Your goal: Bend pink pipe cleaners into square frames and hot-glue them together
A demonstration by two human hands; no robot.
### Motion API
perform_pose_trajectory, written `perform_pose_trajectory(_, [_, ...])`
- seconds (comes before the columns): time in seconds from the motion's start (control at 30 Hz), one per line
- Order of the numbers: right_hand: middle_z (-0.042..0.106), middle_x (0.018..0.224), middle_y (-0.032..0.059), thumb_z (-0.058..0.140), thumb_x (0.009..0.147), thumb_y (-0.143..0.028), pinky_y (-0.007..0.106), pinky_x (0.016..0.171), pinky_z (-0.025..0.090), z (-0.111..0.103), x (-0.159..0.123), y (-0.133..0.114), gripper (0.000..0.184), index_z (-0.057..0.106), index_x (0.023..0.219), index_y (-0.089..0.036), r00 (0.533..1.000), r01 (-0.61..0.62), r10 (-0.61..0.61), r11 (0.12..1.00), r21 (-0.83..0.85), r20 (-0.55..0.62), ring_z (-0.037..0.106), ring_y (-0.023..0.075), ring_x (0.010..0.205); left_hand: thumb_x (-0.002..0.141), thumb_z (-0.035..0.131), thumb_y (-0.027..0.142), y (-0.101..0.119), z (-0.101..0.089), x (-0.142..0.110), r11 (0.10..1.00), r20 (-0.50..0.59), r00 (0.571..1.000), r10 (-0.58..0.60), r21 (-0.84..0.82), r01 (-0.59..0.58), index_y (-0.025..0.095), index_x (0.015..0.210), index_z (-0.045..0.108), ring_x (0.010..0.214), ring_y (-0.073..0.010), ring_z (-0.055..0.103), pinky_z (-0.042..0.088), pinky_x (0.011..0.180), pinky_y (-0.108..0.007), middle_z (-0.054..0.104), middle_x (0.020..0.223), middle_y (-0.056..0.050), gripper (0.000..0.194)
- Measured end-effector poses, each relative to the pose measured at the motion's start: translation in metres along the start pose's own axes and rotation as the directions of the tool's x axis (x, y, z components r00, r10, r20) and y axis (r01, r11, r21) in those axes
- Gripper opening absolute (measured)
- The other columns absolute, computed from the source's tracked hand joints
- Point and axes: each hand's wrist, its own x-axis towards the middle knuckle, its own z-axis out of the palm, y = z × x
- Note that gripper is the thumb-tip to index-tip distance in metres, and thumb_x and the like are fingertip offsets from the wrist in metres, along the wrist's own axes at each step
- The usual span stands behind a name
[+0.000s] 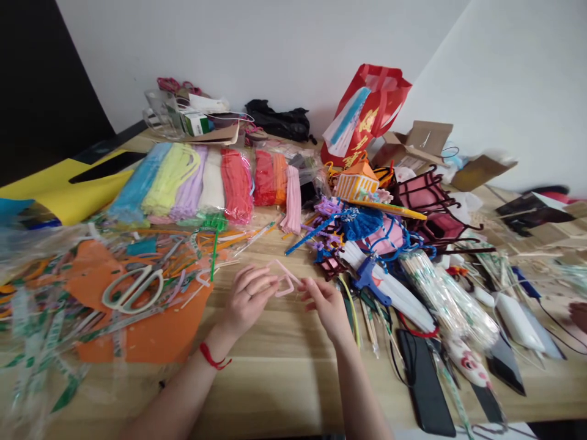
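Both my hands are over the middle of a wooden table (284, 373), holding one bent pink pipe cleaner (285, 276) between them. My left hand (247, 299) has a red string on its wrist and grips the pipe cleaner's left part with curled fingers. Its right end is pinched by the fingertips of my right hand (326, 300). The pipe cleaner is folded into an angular loop just above the tabletop.
White-handled scissors (132, 290) lie on orange sheets (151, 336) at left. Packs of coloured pipe cleaners (197, 183) sit behind. A blue glue gun (371, 278), skewer bundles (440, 293), a black phone (424, 382) and a red bag (371, 110) crowd the right.
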Motion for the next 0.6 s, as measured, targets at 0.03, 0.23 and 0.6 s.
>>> perform_pose_trajectory(0.03, [0.068, 0.077, 0.0084, 0.059, 0.076, -0.053, 0.020, 0.040, 0.046, 0.004, -0.001, 0.001, 0.043, 0.071, 0.082, -0.012, 1.000, -0.024, 0.023, 0.999, 0.026, 0.021, 0.058, 0.0131, 0.057, 0.081, 0.061, 0.009, -0.001, 0.001, -0.001, 1.000, -0.013, 1.000, 0.009, 0.008, -0.009, 0.028, 0.106, 0.065, 0.109, -0.0193, 0.057, 0.044, 0.099, -0.043, 0.069, 0.101, -0.001, 0.031])
perform_pose_trajectory(0.23, [0.069, 0.070, 0.0063, 0.069, 0.069, -0.048, 0.019, 0.035, 0.042, 0.022, -0.006, 0.006, 0.038, 0.070, 0.080, -0.012, 0.988, -0.106, 0.085, 0.979, 0.173, 0.126, 0.054, 0.0095, 0.043, 0.079, 0.067, 0.015, 0.001, 0.008, -0.007, 0.996, -0.050, 0.998, -0.050, 0.069, 0.053, 0.035, 0.106, 0.066, 0.101, -0.0191, 0.053, 0.047, 0.089, -0.035, 0.064, 0.096, -0.002, 0.034])
perform_pose_trajectory(0.6, [0.068, 0.056, 0.0059, 0.071, 0.064, -0.052, 0.024, 0.038, 0.046, 0.028, -0.004, 0.014, 0.041, 0.068, 0.069, -0.012, 0.989, -0.145, 0.140, 0.967, 0.209, 0.040, 0.055, 0.0135, 0.038, 0.083, 0.055, 0.031, 0.023, 0.017, -0.003, 0.236, 0.370, 0.604, -0.705, -0.681, 0.693, 0.019, 0.107, 0.046, 0.071, -0.0147, 0.061, 0.051, 0.053, -0.023, 0.057, 0.087, -0.003, 0.029])
